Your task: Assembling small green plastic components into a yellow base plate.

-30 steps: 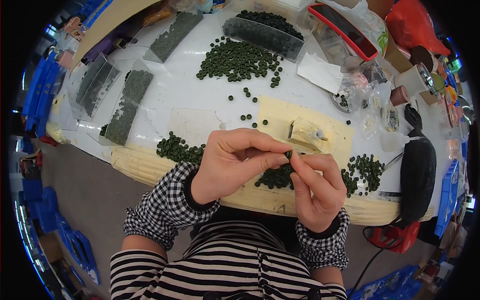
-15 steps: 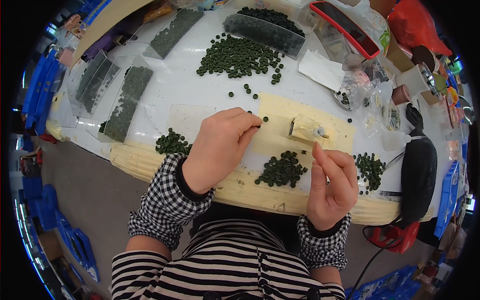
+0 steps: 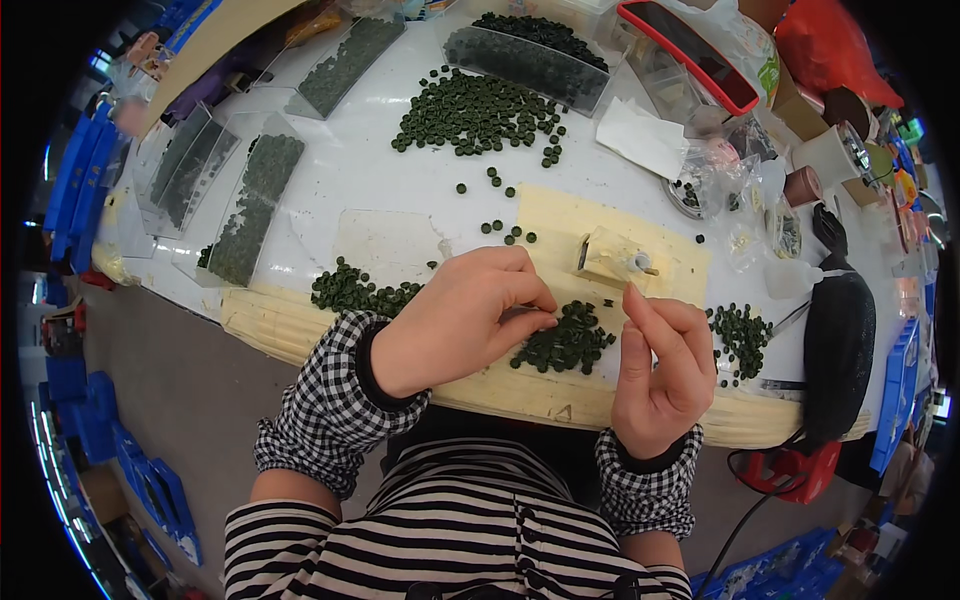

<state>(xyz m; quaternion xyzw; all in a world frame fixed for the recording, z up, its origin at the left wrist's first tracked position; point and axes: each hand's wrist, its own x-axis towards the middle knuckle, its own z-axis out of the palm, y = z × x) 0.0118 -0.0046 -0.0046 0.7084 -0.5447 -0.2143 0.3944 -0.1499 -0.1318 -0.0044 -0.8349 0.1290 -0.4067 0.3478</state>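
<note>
Head view: my left hand (image 3: pixel 460 315) is palm down at the left edge of the middle pile (image 3: pixel 572 340) of green discs, thumb and forefinger bent toward each other with their tips almost meeting; I cannot tell whether a disc is pinched there, or whether the tips touch the pile. My right hand (image 3: pixel 665 375) is half curled just right of that pile, forefinger pointing up toward the yellow block (image 3: pixel 605 252), its tip standing apart from my thumb's — the other fingers fold toward the palm.

The discs lie mostly in heaps on the white table (image 3: pixel 345 165): the middle pile near the padded edge (image 3: pixel 280 335), a left pile (image 3: pixel 350 288) partly behind my left hand, a right pile (image 3: pixel 742 340) beyond my right, and the big pile (image 3: pixel 470 110) farther off, in front of a clear bin (image 3: pixel 525 70) full of more. One loose disc (image 3: pixel 608 302) sits between the middle pile and the block; a few others are strewn by the left side of the yellow sheet (image 3: pixel 545 208), which carries the block (a small nozzle sticks out of its right end). Past the sheet are a folded tissue (image 3: pixel 640 140) and a red-cased phone (image 3: pixel 690 55) — both well apart from my fingers
</note>
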